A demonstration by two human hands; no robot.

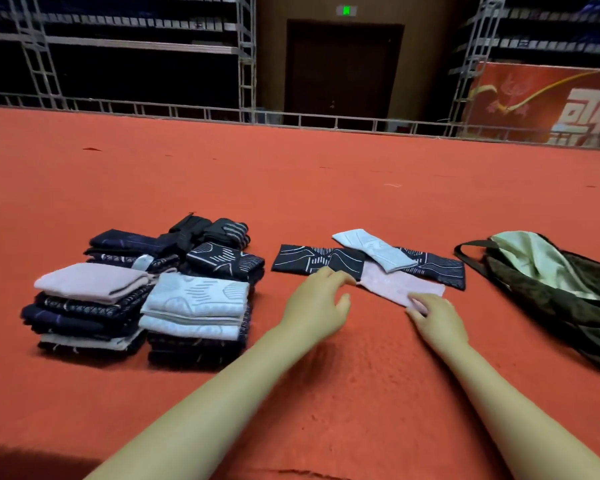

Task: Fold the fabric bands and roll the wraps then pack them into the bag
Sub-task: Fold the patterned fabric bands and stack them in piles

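The red carpet (326,174) serves as my work surface. Folded bands sit in stacks (142,299) at my left, out of the way; the bag (561,289) lies open-mouthed at my right, ready for packing. Between them lie unfolded bands; my left hand (317,303) reaches the pink band (395,284), grip loose, while my right hand (437,317) presses its near corner, fingers flat, seemingly to steady the fold.
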